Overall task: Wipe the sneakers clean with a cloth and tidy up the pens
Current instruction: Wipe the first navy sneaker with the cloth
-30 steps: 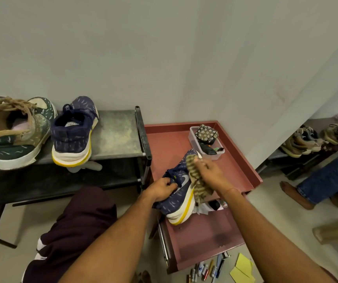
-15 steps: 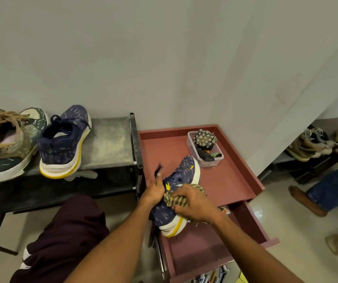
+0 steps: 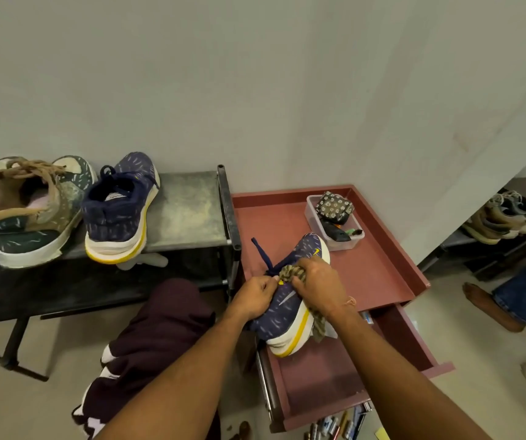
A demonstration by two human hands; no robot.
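Observation:
A navy sneaker (image 3: 287, 315) with a white and yellow sole is held over the red cabinet (image 3: 379, 274), its toe pointing away. My left hand (image 3: 255, 295) grips it at the tongue, by the dark laces. My right hand (image 3: 319, 285) presses a striped olive cloth (image 3: 292, 271) against the top of the shoe; a tail of the cloth hangs below my wrist. The matching navy sneaker (image 3: 118, 214) stands on the dark shoe rack (image 3: 188, 211) to the left. Several pens (image 3: 334, 428) lie on the floor below the open drawer (image 3: 325, 379).
A green and tan sneaker (image 3: 29, 211) sits at the rack's left end. A clear box (image 3: 334, 220) with a patterned pouch stands on the cabinet top. My knee in dark trousers (image 3: 160, 341) is below. Another person's foot (image 3: 490, 306) and more shoes (image 3: 506, 217) are at the right.
The cloth and my right hand have slid from the shoe's side up to its laces. My left hand has shifted toward the tongue. The view has tilted slightly.

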